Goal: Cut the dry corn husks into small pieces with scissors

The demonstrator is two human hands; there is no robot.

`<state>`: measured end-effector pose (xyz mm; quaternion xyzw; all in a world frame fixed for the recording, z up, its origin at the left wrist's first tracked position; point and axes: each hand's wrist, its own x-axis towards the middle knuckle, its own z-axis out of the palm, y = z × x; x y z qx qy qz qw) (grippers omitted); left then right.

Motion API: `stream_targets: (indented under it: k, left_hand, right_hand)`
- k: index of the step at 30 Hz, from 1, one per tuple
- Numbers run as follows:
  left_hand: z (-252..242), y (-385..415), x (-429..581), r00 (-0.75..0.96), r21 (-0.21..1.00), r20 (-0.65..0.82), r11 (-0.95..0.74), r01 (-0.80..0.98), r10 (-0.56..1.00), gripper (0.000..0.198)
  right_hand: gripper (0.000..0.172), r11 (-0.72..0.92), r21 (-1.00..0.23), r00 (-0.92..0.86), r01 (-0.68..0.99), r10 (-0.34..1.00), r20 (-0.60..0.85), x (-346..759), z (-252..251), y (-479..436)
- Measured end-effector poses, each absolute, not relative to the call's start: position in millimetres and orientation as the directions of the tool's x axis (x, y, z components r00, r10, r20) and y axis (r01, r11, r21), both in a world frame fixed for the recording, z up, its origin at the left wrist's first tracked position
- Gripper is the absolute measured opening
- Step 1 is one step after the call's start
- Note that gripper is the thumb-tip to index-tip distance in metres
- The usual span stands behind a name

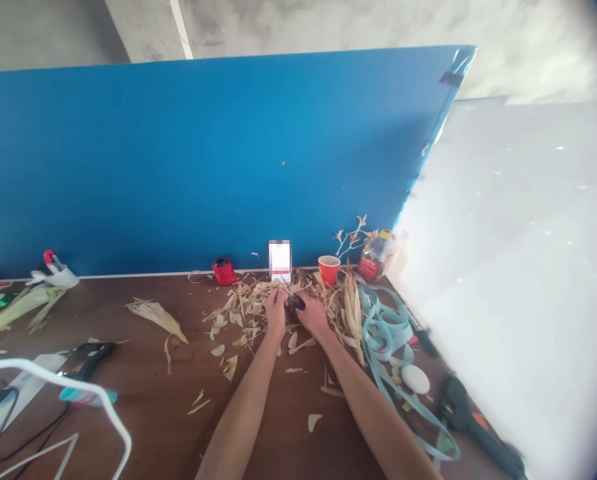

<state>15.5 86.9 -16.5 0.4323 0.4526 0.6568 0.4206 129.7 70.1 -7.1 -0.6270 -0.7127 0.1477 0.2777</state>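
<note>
Both my hands meet over a heap of dry, pale husk scraps on the brown table. My right hand is closed around the dark handles of a pair of scissors, whose blades point up and to the left. Close beside the blades, my left hand is pinched shut; whatever sits between its fingertips is too small to make out. A phone-like white screen stands upright just beyond the hands. To the right of my right hand lies a dry corn husk.
Behind the table rises a blue panel. A red cup, a bottle, coiled pale-blue ribbon and a glue gun are on the right. Leftward lie another husk, a second glue gun and a white curved tube.
</note>
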Motion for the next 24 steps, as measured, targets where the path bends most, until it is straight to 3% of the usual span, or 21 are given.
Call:
stream_targets:
  k: [10, 24]
  left_hand:
    - [-14.5, 84.8, 14.9, -0.254, 0.961, 0.213, -0.249, -0.117, 0.943, 0.036]
    - [-11.9, 83.4, 16.9, -0.284, 0.963, 0.194, -0.238, -0.128, 0.939, 0.038]
  right_hand:
    - [0.036, 0.244, -0.601, -0.098, 0.761, 0.959, 0.265, 132.4, -13.5, 73.7]
    - [0.031, 0.228, -0.616, -0.107, 0.754, 0.968, 0.227, 133.8, -9.2, 72.2]
